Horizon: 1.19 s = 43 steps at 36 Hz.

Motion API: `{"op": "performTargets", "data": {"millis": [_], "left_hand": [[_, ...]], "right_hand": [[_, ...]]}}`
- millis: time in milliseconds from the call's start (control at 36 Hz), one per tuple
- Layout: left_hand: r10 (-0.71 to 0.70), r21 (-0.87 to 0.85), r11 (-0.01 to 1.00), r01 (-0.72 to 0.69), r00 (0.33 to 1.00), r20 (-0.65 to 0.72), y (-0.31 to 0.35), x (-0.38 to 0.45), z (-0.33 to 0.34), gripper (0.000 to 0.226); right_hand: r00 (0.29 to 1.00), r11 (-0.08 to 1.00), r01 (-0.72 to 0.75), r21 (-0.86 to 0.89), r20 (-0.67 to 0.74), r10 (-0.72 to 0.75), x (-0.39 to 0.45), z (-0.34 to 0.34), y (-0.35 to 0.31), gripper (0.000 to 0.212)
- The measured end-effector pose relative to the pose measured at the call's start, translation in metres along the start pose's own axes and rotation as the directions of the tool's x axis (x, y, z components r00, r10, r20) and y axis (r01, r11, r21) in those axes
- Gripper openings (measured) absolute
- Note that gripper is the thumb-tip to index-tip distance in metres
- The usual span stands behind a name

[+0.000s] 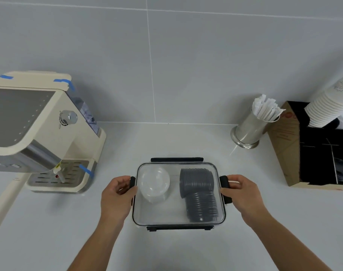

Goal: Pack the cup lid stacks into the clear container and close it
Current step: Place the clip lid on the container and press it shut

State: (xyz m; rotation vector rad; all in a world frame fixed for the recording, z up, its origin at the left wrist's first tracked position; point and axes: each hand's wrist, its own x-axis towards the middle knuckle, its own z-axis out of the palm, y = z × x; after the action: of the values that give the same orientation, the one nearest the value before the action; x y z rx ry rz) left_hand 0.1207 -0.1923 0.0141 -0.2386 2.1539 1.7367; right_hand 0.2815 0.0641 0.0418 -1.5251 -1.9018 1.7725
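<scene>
A clear rectangular container (176, 216) sits on the counter right in front of me with its transparent cover on top. Inside, a stack of clear cup lids (154, 183) lies at the left and a long stack of black cup lids (199, 192) lies on its side at the right. My left hand (116, 198) curls around the black side latch (132, 182) on the left edge. My right hand (243, 194) grips the black latch (225, 184) on the right edge. Black latches also show at the far edge (176, 159) and the near edge (179, 227).
A cream espresso machine (39, 132) stands at the left, its drip tray (57, 177) close to my left hand. A steel holder of wrapped straws (252, 128) stands at the back right. Beside it stands a cardboard box (284, 149) with a stack of white paper cups (327, 106).
</scene>
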Motion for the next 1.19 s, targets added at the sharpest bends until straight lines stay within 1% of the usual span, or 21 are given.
{"op": "performTargets", "data": {"millis": [167, 278, 389, 528, 667, 750, 861, 917, 972, 1028, 1111, 1194], "left_hand": [[-0.001, 0.071, 0.997, -0.001, 1.000, 0.027, -0.001, 0.007, 0.000, 0.028], [-0.036, 0.092, 0.995, 0.031, 0.998, 0.054, -0.005, 0.011, 0.001, 0.025], [-0.076, 0.028, 0.997, 0.074, 0.994, 0.075, -0.012, 0.014, -0.001, 0.020], [-0.067, -0.001, 0.998, 0.068, 0.992, 0.104, -0.017, 0.017, -0.002, 0.022], [-0.185, -0.156, 0.965, 0.209, 0.970, 0.155, -0.022, 0.020, -0.005, 0.023], [-0.193, -0.157, 0.964, 0.215, 0.970, 0.145, -0.021, 0.021, -0.005, 0.033], [-0.145, -0.067, 0.986, 0.150, 0.987, 0.071, -0.020, 0.018, -0.003, 0.046], [-0.076, -0.032, 0.997, 0.076, 0.997, 0.017, -0.019, 0.012, -0.001, 0.050], [0.039, 0.053, 0.998, -0.037, 0.999, -0.033, -0.021, 0.006, 0.001, 0.046], [0.118, 0.147, 0.983, -0.108, 0.991, -0.061, -0.025, 0.002, 0.003, 0.035], [0.151, 0.205, 0.970, -0.132, 0.986, -0.077, -0.029, 0.001, 0.004, 0.022], [0.180, 0.230, 0.960, -0.157, 0.980, -0.084, -0.030, 0.001, 0.002, 0.025]], "right_hand": [[0.998, 0.999, -0.020, -0.031, 0.059, 0.022, 0.005, -0.002, 0.001, 0.031], [0.996, 0.998, -0.017, -0.058, 0.083, 0.022, 0.010, -0.003, 0.005, 0.030], [0.995, 0.999, -0.027, -0.044, 0.091, 0.031, 0.015, -0.002, 0.011, 0.028], [0.994, 0.999, -0.043, -0.028, 0.101, 0.045, 0.018, 0.000, 0.015, 0.027], [0.992, 0.993, -0.017, -0.118, 0.125, 0.032, 0.020, 0.002, 0.014, 0.025], [0.992, 0.988, -0.006, -0.151, 0.121, 0.025, 0.021, 0.003, 0.014, 0.024], [0.993, 0.992, -0.029, -0.122, 0.113, 0.043, 0.021, 0.002, 0.014, 0.028], [0.995, 0.993, -0.027, -0.119, 0.095, 0.039, 0.019, 0.002, 0.015, 0.035], [0.998, 0.991, -0.013, -0.134, 0.067, 0.023, 0.017, 0.004, 0.018, 0.044], [0.999, 0.986, 0.023, -0.163, 0.034, -0.017, 0.015, 0.006, 0.022, 0.053], [0.994, 0.973, 0.101, -0.208, -0.025, -0.108, 0.009, 0.008, 0.026, 0.061], [0.974, 0.945, 0.196, -0.261, -0.059, -0.218, -0.002, 0.014, 0.029, 0.055]]}}
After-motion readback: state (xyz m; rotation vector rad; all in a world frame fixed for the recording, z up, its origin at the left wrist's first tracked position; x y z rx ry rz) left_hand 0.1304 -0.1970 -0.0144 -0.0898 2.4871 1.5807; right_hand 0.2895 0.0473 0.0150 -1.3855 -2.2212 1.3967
